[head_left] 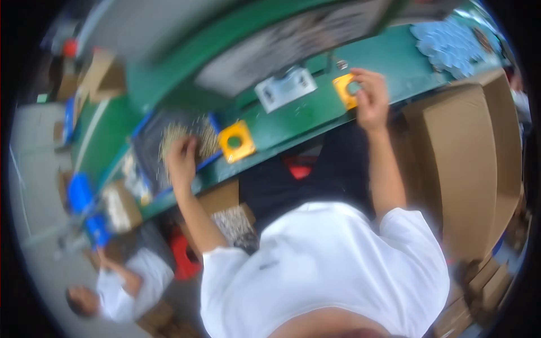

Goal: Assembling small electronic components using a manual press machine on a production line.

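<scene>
My left hand (183, 159) reaches into a blue-rimmed tray (148, 147) with its fingers drawn together. Beneath and beside them lie many small, thin, straw-coloured pieces (208, 138), too blurred to name. Whatever the fingertips pinch is hidden. My right hand (373, 101) grips the right side of a yellow square plate with a round hole (340, 90), thumb and fingers at its edge. A second yellow square plate (243, 151) lies at the bench's front edge, just right of the tray. Between the two plates, farther back, sits a white metal block with dark openings (285, 90).
The green bench (298, 119) runs across in front of me, with a large grey-and-green structure overhanging its far side. Light-blue pieces (448, 45) pile up at far right. A big open cardboard box (459, 152) stands by my right arm. Another person (127, 284) works at lower left.
</scene>
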The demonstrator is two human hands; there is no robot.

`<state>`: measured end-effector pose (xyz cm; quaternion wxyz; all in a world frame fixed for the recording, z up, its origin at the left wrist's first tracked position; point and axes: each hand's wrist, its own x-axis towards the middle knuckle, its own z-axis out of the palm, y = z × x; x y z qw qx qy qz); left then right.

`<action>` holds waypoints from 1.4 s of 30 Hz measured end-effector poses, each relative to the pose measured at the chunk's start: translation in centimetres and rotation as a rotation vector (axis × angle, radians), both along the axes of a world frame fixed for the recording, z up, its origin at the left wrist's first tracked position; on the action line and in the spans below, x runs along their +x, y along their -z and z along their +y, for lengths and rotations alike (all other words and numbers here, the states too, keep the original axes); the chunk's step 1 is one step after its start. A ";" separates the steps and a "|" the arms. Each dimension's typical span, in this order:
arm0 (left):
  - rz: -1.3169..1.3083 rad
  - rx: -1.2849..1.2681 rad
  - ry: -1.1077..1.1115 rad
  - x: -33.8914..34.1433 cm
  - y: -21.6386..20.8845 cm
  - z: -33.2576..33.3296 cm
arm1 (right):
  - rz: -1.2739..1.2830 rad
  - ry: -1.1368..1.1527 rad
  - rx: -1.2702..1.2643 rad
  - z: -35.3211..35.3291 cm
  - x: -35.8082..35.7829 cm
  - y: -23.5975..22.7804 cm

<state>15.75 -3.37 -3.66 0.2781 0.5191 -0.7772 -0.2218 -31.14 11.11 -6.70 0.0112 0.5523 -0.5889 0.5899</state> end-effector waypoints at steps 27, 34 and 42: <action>-0.005 -0.019 0.012 -0.2 -0.1 0.2 | 0.007 -0.108 0.049 -4.4 9.8 -8.8; -0.063 -0.001 -0.014 -1.1 -0.2 0.0 | -0.086 -0.185 -0.058 -4.2 7.5 -10.3; -0.095 0.038 -0.032 -0.2 -0.6 0.5 | -0.121 0.196 0.037 -14.0 -11.1 -5.0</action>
